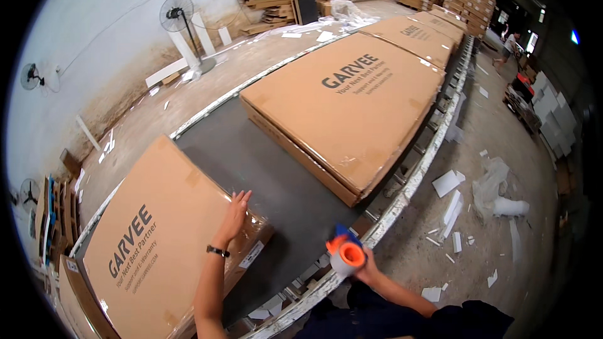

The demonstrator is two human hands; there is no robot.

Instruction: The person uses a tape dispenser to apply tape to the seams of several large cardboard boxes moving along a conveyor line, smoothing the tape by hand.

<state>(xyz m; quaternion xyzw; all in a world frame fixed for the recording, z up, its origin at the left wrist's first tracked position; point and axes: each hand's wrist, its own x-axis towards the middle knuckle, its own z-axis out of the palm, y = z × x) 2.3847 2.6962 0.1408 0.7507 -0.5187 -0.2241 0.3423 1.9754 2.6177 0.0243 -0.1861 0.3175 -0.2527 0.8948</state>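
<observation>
My left hand (233, 213) is flat, fingers spread, on the near right corner of the flat cardboard carton (160, 238) right by its taped edge. The carton sits on the grey conveyor belt (264, 169), its lower-left end cut off by the frame. My right hand (367, 267) is clamped round a tape dispenser (345, 253) with an orange core, hanging over the belt's white side rail (402, 198); fingers mostly hidden behind it. A fair strip of bare belt lies between my carton and the next carton (345, 103). Foam scraps (447, 183) litter the floor right of the rail.
</observation>
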